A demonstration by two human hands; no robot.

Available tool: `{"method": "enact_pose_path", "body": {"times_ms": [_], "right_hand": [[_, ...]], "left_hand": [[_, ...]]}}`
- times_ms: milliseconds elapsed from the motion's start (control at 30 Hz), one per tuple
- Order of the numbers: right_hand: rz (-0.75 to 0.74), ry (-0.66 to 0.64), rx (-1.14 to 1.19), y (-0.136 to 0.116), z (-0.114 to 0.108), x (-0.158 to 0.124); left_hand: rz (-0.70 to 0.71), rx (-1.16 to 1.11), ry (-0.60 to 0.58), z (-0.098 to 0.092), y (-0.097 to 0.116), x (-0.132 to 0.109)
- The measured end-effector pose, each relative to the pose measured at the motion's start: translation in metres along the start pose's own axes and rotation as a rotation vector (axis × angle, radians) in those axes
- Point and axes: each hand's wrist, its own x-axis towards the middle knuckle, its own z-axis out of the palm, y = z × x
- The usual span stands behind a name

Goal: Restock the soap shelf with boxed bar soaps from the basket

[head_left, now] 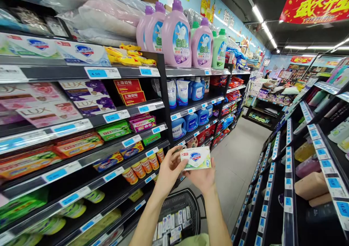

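Note:
A white soap box (196,161) with a blue, red-edged logo and green and yellow print is held up in front of me, its front face toward the camera. My left hand (171,167) is closed on its left end, thumb across the front and fingers bent behind. My right hand (204,178) holds the box from below and behind at the right; most of its fingers are hidden by the box. Below my forearms stands a black shopping basket (181,198) with several small, mostly white boxes (172,220) in it.
Shelves on the left carry soap boxes (84,53), yellow packets (131,56), orange tubs (137,169) and purple detergent bottles (176,38). Another shelf unit (289,180) with bottles lines the right. A tiled aisle (240,147) runs between them toward a display stand (265,109).

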Motion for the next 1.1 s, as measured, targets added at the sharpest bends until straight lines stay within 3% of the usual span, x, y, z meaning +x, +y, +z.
{"method": "enact_pose_path", "body": {"times_ms": [100, 200, 300, 467, 567, 667, 1100], "right_hand": [[-0.057, -0.003, -0.148, 0.005, -0.002, 0.001], [-0.233, 0.03, -0.313, 0.007, 0.005, 0.003], [-0.585, 0.132, -0.586, 0.01, 0.014, 0.006], [-1.344, 0.424, -1.218, 0.021, 0.011, 0.01], [-1.567, 0.535, -1.392, 0.027, 0.004, 0.009], [-1.615, 0.592, -1.398, 0.03, 0.001, 0.007], [-1.553, 0.541, -1.376, 0.018, -0.008, 0.002]], "left_hand": [[-0.021, -0.024, -0.071, -0.011, 0.005, 0.001], [0.038, -0.008, -0.003, -0.015, 0.008, 0.002], [0.039, -0.087, -0.004, -0.011, 0.008, -0.002], [-0.195, -0.386, -0.021, 0.001, 0.005, -0.012], [-0.231, -0.415, 0.014, 0.006, 0.004, -0.015], [-0.224, -0.397, 0.009, 0.009, 0.004, -0.015], [-0.175, -0.408, -0.014, 0.02, 0.004, -0.016]]}}
